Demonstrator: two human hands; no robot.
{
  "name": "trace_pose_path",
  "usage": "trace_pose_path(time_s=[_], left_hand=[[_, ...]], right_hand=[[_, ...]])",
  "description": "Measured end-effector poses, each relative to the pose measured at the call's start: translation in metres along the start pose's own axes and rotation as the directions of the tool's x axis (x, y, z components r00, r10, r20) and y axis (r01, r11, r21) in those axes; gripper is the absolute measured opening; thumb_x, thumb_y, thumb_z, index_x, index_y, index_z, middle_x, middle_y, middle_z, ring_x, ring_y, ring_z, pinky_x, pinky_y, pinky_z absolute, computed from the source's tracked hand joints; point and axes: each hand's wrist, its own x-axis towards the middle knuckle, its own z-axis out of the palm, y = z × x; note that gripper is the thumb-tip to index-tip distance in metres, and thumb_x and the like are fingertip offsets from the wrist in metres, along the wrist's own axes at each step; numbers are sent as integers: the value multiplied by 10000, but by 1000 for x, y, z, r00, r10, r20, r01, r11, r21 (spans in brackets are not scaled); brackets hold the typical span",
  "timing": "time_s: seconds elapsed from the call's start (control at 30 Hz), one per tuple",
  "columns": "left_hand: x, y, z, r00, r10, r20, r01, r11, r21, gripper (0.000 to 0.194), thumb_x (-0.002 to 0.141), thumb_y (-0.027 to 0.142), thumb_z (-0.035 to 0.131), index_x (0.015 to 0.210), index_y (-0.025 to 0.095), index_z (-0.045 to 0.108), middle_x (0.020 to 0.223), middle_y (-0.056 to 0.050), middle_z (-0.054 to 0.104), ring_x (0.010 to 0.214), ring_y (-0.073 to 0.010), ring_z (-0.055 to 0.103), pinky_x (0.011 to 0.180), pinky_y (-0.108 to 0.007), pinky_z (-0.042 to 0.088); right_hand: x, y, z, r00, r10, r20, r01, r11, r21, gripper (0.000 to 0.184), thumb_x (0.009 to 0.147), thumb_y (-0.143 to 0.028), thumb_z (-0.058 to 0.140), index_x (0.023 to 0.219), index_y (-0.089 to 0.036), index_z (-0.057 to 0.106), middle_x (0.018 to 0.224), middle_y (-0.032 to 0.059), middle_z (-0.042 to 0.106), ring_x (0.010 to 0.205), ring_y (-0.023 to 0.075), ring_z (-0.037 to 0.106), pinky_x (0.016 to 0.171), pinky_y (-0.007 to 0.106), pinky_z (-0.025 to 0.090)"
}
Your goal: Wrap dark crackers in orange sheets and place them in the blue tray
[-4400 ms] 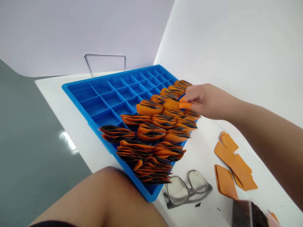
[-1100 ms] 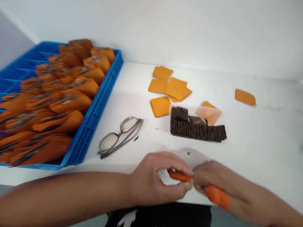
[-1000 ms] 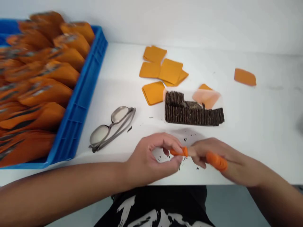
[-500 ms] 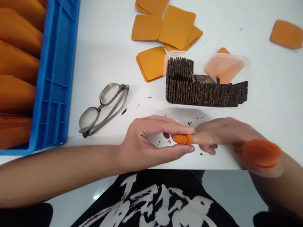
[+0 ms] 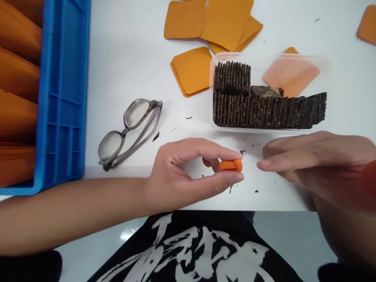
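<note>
My left hand (image 5: 182,172) pinches a small orange piece (image 5: 231,165) between thumb and fingertips; its thick, rounded rim makes it look like a finger cot. My right hand (image 5: 320,156) is a short way to the right, apart from it, with fingers stretched out and blurred and nothing visible between them. A smeared orange thing (image 5: 368,182) shows at the right wrist; its kind cannot be made out. Just beyond the hands stands a clear plastic tub (image 5: 219,129), holding rows of thin dark squares (image 5: 270,111) that look like pressed seaweed.
A blue crate (image 5: 66,78) with large orange pieces (image 5: 17,113) stands at the left. Glasses (image 5: 126,133) lie beside it. Flat orange sheets (image 5: 226,23) lie behind the tub, and another (image 5: 368,25) at the far right. Dark crumbs dot the white table (image 5: 126,51).
My right finger has come away from the orange finger cot, and that hand has moved right. My left hand keeps its pinch. The view has shifted slightly.
</note>
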Motion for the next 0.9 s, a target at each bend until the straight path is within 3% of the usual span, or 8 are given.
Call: trace_pose_path(time_s=[0.07, 0.13, 0.2, 0.27, 0.37, 0.53, 0.8, 0.9], left_hand=[[1, -1, -1, 1000, 18, 15, -18, 1000, 1, 234, 849, 109, 844, 1075, 161, 818, 890, -73, 830, 771, -140, 750, 708, -259, 632], [2, -2, -2, 999, 36, 32, -36, 999, 5, 256, 853, 121, 847, 1101, 180, 825, 899, -65, 816, 782, -141, 744, 699, -254, 645], [2, -3, -1, 998, 29, 53, -29, 1000, -1, 258, 839, 98, 854, 1085, 174, 832, 904, -66, 807, 765, -135, 746, 706, -246, 664], [2, -3, -1, 997, 23, 76, -22, 1000, -13, 232, 817, 67, 864, 1037, 132, 832, 891, -84, 812, 752, -138, 760, 722, -239, 672], [0, -3, 1, 995, 11, 100, -11, 1000, 3, 216, 773, 98, 912, 966, 97, 815, 840, -99, 828, 716, -149, 764, 693, -241, 661], [-2, -2, 1, 994, -44, 98, 45, 999, -6, 320, 766, 117, 924, 1056, 136, 791, 808, -52, 835, 684, -155, 776, 678, -262, 658], [-5, -3, 4, 999, -42, 14, 41, 995, 89, 217, 852, 146, 860, 1050, 195, 787, 919, -29, 846, 709, -122, 750, 663, -250, 608], [-6, -5, 4, 999, -44, -1, 44, 998, 42, 320, 863, 144, 844, 1157, 226, 748, 871, 2, 809, 740, -121, 733, 683, -249, 604]], right_hand=[[-2, -3, 3, 998, 27, -57, -28, 1000, -2, 401, 1093, -524, 453, 1240, -381, 798, 614, 6, 483, 536, 158, 455, 505, 340, 365], [-2, -2, 8, 996, 33, -78, -32, 999, 16, 326, 1046, -485, 593, 1284, -364, 780, 639, 7, 514, 568, 165, 475, 506, 332, 390], [-1, 0, 13, 997, -27, -78, 27, 1000, 10, 416, 988, -455, 709, 1379, -316, 730, 658, -8, 511, 573, 144, 450, 488, 301, 398], [2, 2, 17, 989, -131, -68, 126, 989, -76, 531, 939, -303, 790, 1456, -292, 670, 675, -27, 495, 576, 114, 428, 481, 258, 399], [8, 4, 19, 974, -225, -15, 217, 952, -218, 622, 937, -102, 736, 1504, -329, 615, 721, -27, 582, 597, 103, 496, 495, 229, 432], [12, 6, 19, 971, -233, -42, 213, 937, -276, 618, 941, -132, 720, 1500, -376, 619, 688, -15, 558, 548, 118, 454, 444, 262, 345], [9, 9, 19, 984, -173, -29, 163, 964, -209, 624, 933, -126, 716, 1495, -379, 623, 779, 0, 613, 635, 131, 529, 508, 285, 425], [8, 14, 21, 986, -134, -101, 117, 981, -157, 798, 882, -168, 797, 1598, -354, 498, 893, 9, 637, 695, 135, 531, 538, 290, 442]])
